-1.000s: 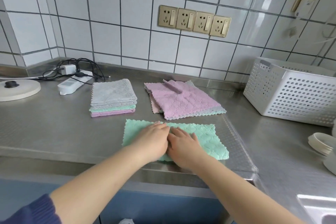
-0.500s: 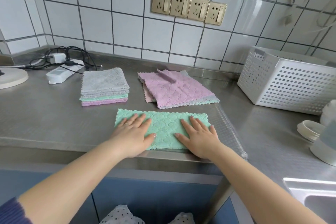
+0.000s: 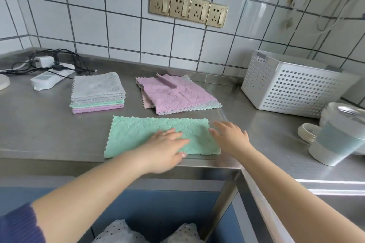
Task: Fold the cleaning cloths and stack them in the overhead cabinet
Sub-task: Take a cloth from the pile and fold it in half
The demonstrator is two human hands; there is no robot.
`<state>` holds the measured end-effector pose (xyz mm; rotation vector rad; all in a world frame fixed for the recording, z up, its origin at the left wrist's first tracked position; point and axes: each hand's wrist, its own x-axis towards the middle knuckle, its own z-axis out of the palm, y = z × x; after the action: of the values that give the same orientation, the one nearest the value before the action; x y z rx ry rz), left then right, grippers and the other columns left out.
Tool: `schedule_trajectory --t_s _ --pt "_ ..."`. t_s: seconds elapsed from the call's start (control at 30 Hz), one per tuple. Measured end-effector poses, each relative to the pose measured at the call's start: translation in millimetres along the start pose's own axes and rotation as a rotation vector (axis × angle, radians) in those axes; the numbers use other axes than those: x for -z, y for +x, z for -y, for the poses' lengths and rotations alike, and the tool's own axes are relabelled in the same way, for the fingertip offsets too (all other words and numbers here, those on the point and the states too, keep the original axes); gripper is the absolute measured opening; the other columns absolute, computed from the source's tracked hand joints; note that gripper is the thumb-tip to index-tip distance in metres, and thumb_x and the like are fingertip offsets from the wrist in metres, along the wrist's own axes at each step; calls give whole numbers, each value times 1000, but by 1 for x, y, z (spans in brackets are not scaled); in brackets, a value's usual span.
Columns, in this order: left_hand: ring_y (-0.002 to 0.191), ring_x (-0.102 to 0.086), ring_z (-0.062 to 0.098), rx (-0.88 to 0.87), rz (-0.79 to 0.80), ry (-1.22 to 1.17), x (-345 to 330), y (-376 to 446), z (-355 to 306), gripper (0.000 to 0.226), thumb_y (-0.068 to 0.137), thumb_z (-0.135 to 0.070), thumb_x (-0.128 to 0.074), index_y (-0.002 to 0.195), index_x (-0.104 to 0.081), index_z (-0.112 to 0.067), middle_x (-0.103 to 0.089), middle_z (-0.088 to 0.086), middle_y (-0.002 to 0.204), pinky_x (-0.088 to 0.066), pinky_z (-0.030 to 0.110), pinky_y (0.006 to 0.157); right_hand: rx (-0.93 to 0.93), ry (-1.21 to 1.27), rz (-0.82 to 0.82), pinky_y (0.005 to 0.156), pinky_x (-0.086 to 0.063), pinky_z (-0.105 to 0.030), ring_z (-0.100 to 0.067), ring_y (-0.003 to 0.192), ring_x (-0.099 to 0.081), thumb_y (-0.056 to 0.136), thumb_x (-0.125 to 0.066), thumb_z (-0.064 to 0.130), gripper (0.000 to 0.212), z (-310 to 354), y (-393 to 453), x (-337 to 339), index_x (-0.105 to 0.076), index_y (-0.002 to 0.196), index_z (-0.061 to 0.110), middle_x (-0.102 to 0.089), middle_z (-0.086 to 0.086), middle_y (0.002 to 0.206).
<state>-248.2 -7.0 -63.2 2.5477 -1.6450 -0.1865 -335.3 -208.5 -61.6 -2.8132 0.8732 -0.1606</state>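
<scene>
Head view: steel bench [image 3: 49,132] under a tiled wall, seen from above and in front. Near the front edge, a green cloth [image 3: 138,134] folded into a long strip, lying flat, its long side parallel to that edge. Left hand [image 3: 166,150] flat on the middle of the strip, fingers extended and together, palm down, gripping nothing. Right hand [image 3: 231,138] at the strip's right end, fingers spread and open, palm down, fingertips at the short edge of the cloth, holding nothing; whether pressing on the cloth or just above it, cannot tell. Farther back toward the wall and left of centre, a neat stack of folded cloths [image 3: 97,92], grey on top, green and pink beneath. Just right of that, near the back edge, a loose pile of unfolded cloths [image 3: 175,94], pink uppermost over grey, one corner turned up. At the back left corner, a white power strip [image 3: 45,81] with tangled black cables. Toward the right end, a white perforated basket [image 3: 292,87]; nearer the front right, a pale lidded container [image 3: 339,136].
</scene>
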Motion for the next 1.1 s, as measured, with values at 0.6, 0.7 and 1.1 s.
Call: schedule_trajectory --t_s 0.6,0.7,1.1 --pt "141 -13 28 68 -112 130 -29 28 -89 75 90 -65 -25 146 -25 -14 -14 10 156 -17 43 113 -18 171 -86 111 -26 -46 -20 136 -33 96 -41 28 42 -44 -20 10 -43 138 28 -40 3 146" --pt "132 -29 23 13 -305 -75 -25 21 -80 64 95 -52 -32 147 -24 -14 -35 4 145 -28 37 109 56 205 -109 113 -24 -32 -17 136 -33 90 -46 11 50 -42 -18 10 -44 138 27 -40 2 146" --pt "45 -39 2 101 -788 -998 4 -26 -25 36 90 2 -50 101 -67 -28 -60 -18 85 -31 7 49 253 828 34 85 -47 -39 -15 84 -60 83 -68 25 18 4 6 23 -65 95 12 -68 1 92"
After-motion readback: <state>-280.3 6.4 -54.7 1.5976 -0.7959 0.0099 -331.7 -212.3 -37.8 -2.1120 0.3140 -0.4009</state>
